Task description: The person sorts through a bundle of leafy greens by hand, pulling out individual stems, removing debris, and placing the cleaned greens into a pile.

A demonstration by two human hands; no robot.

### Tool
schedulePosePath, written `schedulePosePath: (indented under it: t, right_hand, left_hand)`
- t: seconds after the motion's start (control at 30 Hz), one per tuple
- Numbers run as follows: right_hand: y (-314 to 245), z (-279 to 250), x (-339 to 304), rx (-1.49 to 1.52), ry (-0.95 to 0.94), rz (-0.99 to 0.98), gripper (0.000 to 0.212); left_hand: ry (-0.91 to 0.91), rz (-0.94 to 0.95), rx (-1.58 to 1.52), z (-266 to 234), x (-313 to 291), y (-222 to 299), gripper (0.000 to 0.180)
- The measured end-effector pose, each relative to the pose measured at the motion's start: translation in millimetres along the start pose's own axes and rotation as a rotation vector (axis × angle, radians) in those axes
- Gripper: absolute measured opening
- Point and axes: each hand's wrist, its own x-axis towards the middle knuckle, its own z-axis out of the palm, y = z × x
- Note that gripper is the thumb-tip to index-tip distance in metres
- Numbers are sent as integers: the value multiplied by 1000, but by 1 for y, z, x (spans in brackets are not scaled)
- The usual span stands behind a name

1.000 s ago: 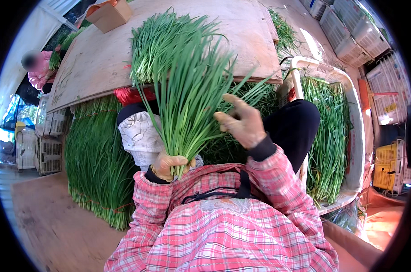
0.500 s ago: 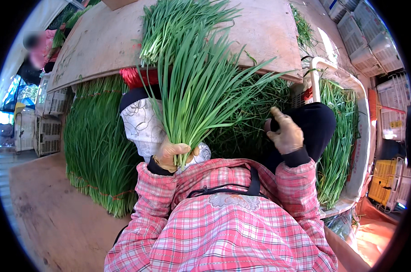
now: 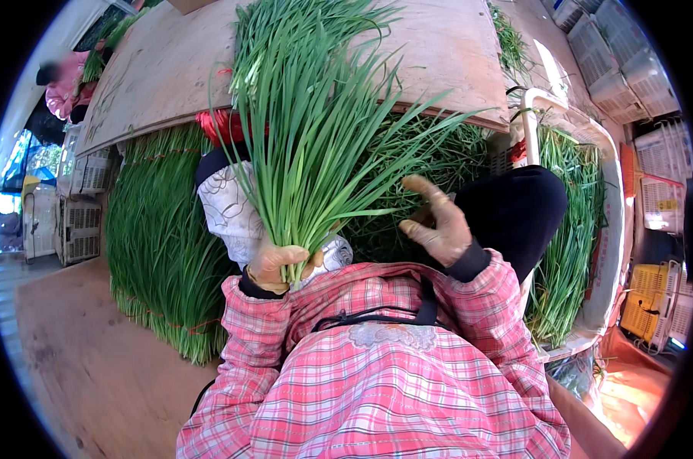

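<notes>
My gloved left hand (image 3: 274, 264) is closed round the pale stem ends of a bunch of garlic chives (image 3: 308, 176), whose long green leaves fan up and to the right. To the right of the bunch, my gloved right hand (image 3: 440, 222) hangs with thumb and fingers apart, holding nothing. Beyond the held bunch, another pile of chives (image 3: 304, 30) lies on the board table (image 3: 446, 69). Dark loose leaves (image 3: 384, 229) fill the space below the table edge, between my knees.
Bound chive bundles (image 3: 167, 237) stand packed at my left. On the right is a white crate (image 3: 608, 252) with more chives. Red ties (image 3: 222, 128) hang at the table edge. Stacked crates (image 3: 614, 69) line the far right; a person (image 3: 67, 83) sits far left.
My right hand has moved left, closer to the bunch, with its fingers still apart. My left hand and the chives have shifted slightly left.
</notes>
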Motion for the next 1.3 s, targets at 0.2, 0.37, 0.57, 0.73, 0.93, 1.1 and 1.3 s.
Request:
schedulePosePath:
  t: [0.2, 0.37, 0.57, 0.73, 0.93, 1.1, 1.3]
  right_hand:
    - [16, 5, -3, -13, -140, -219, 8]
    - [-14, -19, -4, 520, -65, -174, 7]
    - [-40, -21, 13, -214, 161, -265, 26]
    - [-71, -7, 59, -359, 246, -309, 32]
    - [-48, -13, 63, -11, 47, -64, 14]
    - [-39, -67, 20, 276, 223, 118, 13]
    - [-34, -29, 33, -214, 296, -435, 21]
  left_hand:
    - [169, 103, 47, 5, -20, 5, 56]
    - [63, 75, 100, 0, -30, 11, 59]
    - [19, 79, 132, 6, -32, 9, 60]
    - [-13, 26, 288, -1, -37, 3, 66]
    - [88, -1, 270, 3, -46, 6, 68]
    - [60, -31, 152, 4, -50, 17, 61]
    - [93, -22, 220, 6, -46, 13, 64]
